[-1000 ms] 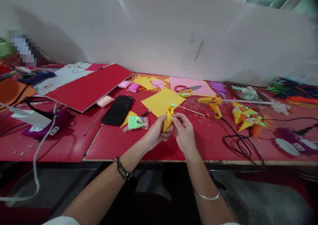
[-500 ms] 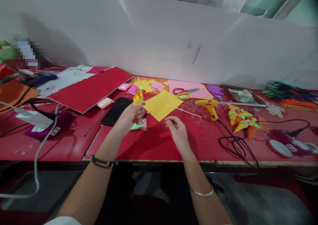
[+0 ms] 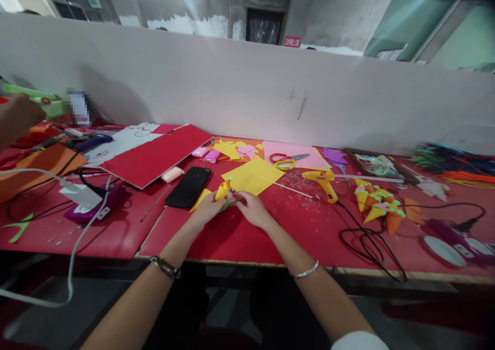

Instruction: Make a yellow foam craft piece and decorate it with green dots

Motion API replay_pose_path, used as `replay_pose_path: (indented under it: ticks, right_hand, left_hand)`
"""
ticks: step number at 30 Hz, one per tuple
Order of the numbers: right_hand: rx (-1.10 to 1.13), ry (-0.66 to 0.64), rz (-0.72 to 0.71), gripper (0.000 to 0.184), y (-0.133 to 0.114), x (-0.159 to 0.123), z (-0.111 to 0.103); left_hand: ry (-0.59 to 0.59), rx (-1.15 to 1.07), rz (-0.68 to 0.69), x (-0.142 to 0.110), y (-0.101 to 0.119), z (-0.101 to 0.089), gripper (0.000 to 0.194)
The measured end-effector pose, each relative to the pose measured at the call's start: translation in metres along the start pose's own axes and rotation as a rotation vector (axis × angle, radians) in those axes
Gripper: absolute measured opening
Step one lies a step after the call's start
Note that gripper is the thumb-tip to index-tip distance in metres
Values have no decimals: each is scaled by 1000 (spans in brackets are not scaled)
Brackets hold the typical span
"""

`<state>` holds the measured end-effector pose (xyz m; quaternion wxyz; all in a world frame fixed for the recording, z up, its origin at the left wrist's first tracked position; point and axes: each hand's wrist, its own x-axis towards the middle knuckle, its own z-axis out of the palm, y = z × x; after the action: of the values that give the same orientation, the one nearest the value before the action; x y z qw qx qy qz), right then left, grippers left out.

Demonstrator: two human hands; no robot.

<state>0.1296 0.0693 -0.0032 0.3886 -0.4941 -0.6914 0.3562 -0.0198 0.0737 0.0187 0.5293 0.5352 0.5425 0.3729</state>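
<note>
My left hand is closed around a small yellow paper cone, which has a bit of light green at its top. Close beside it, my right hand has its fingers curled in on a small clear plastic packet with something light green in it. The fingers hide most of this packet. Behind both hands lies a sheet of yellow paper, with a thin stick across its right side. A black phone rests left of my hands, and a smaller yellow paper piece shows by it.
Red-and-yellow scissors lie on pink paper. To the right are a yellow glue gun with its black cord and several finished cones. A red board and a purple power strip stand left. Another person's hand reaches in.
My left hand has come down with the cone, and my right hand has moved left to meet it at the packet. The view has tilted up. Another person's hand has appeared at far left.
</note>
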Motion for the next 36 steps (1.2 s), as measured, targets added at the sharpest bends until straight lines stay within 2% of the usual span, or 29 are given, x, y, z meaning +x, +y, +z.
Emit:
replay_pose_path:
  ticks: [4, 9, 14, 19, 24, 29, 36]
  right_hand:
    - [103, 7, 97, 25, 12, 16, -4]
    - [204, 0, 210, 24, 16, 29, -24]
    - [277, -63, 259, 14, 16, 36, -46]
    - [305, -73, 290, 14, 23, 36, -55]
    - [258, -117, 255, 11, 29, 33, -56]
    - [131, -143, 144, 16, 32, 31, -56]
    - [28, -93, 74, 23, 29, 28, -50]
  left_hand:
    - [-37, -2, -33, 10, 4, 8, 14]
    - [-131, -36, -52, 27, 9, 18, 14]
    - [-238, -101, -42, 49, 10, 26, 12]
    - [-256, -136, 16, 69, 11, 39, 12]
    - [-273, -134, 68, 78, 10, 45, 10]
    - [-279, -97, 107, 79, 5, 44, 10]
    - [-327, -30, 133, 84, -2, 41, 11]
